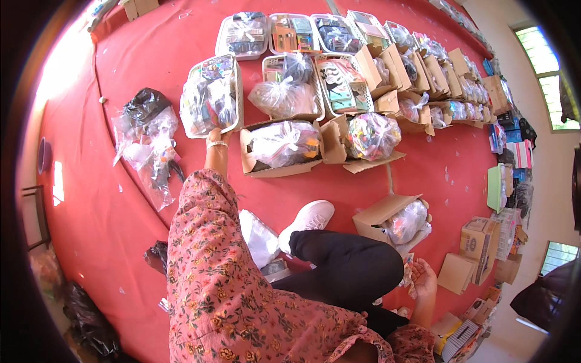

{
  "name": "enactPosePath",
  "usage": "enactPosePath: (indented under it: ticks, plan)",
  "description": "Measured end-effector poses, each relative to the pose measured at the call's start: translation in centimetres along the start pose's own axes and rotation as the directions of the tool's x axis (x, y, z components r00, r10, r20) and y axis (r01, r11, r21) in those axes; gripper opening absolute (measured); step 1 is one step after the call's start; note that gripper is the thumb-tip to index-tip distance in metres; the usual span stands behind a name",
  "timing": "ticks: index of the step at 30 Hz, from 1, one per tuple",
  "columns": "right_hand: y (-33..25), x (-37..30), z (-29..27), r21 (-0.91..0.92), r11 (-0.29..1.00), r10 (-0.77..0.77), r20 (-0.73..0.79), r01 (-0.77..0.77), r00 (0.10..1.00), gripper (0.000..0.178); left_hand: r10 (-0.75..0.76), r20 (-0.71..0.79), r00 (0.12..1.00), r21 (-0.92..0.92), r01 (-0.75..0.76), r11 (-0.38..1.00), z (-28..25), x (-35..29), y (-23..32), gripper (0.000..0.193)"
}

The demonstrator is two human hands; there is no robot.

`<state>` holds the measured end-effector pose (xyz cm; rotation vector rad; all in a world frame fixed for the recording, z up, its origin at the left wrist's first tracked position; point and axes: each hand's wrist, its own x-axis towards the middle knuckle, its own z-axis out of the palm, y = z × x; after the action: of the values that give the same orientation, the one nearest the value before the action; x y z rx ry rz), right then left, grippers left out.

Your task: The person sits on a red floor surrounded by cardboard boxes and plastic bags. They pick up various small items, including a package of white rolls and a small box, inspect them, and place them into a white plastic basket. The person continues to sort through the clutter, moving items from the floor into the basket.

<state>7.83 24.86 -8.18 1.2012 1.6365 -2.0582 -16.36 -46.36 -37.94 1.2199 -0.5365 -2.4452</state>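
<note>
My left hand (216,138) reaches forward to the near rim of a white plastic basket (235,121). Its fingers close over that rim and are partly hidden. Inside lie clear bags (209,97) of mixed small goods. At my right side, my right hand (425,277) is turned palm up with curled fingers, holding a small colourful packet (409,277) beside my knee. Just right of the left hand stands an open cardboard box (281,171) with a knotted clear bag (284,144) in it.
More filled baskets (293,34) and cardboard boxes (369,71) stand in rows ahead on the red floor covering (145,54). Loose plastic bags (145,136) lie at left. Another open box (372,221) with a clear bag sits near my knee. Cartons (479,242) stand at right.
</note>
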Motion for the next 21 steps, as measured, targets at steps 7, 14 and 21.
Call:
enactPosePath:
  ticks: [7,14,21]
  plan:
    - [0.0,0.4,2.1,-0.047,0.998,0.034,-0.019,-0.035,0.999,0.027,0.024,-0.058,0.998,0.217,-0.011,0.976,-0.2,1.6,-2.5,0.021]
    - [1.5,0.2,2.7,-0.026,0.998,0.055,0.009,-0.055,0.998,0.03,-0.034,-0.037,0.999,0.624,0.05,0.78,-3.6,2.5,0.0,0.026]
    - [3.0,-3.2,1.2,-0.023,0.999,0.035,-0.097,-0.038,0.995,0.03,-0.049,0.61,0.79,0.666,-0.546,-0.509,-10.8,-2.8,2.4,0.027]
